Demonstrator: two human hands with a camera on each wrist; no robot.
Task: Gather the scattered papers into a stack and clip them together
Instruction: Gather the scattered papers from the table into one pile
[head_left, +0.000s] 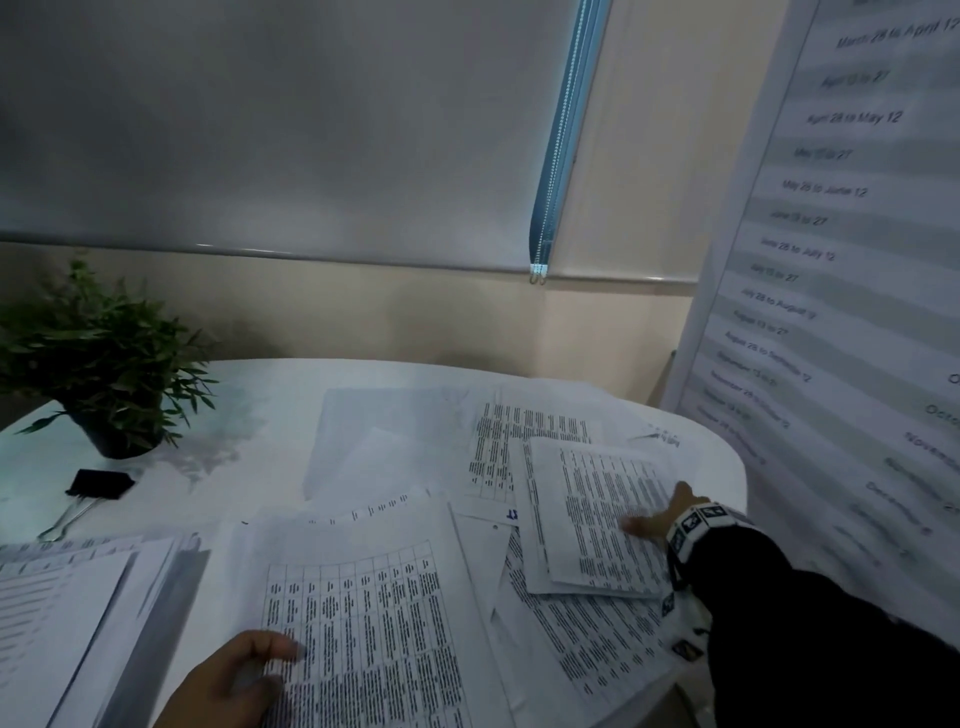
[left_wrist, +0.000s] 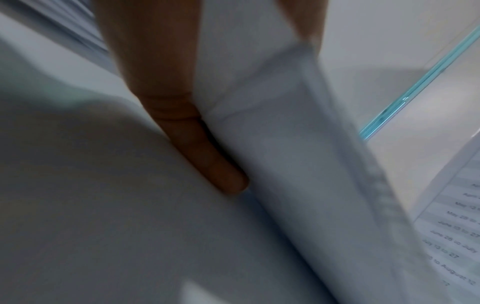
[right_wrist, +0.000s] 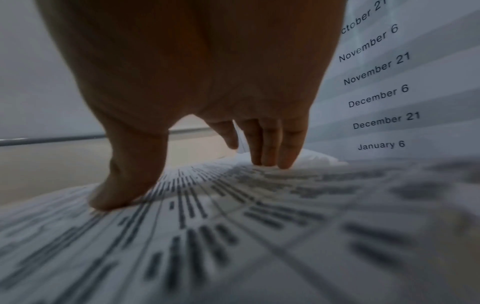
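Barely begun: papers (head_left: 524, 447) still scattered, binder clip (head_left: 101, 483) untouched. Left hand (head_left: 234, 680) pinching one bundle (head_left: 363, 623); right hand (head_left: 660, 519) spread flat on another sheet (head_left: 597, 514).

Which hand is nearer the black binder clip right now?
Left. The left hand grips papers at the near edge, below the binder clip; the right hand presses sheets far across the table.
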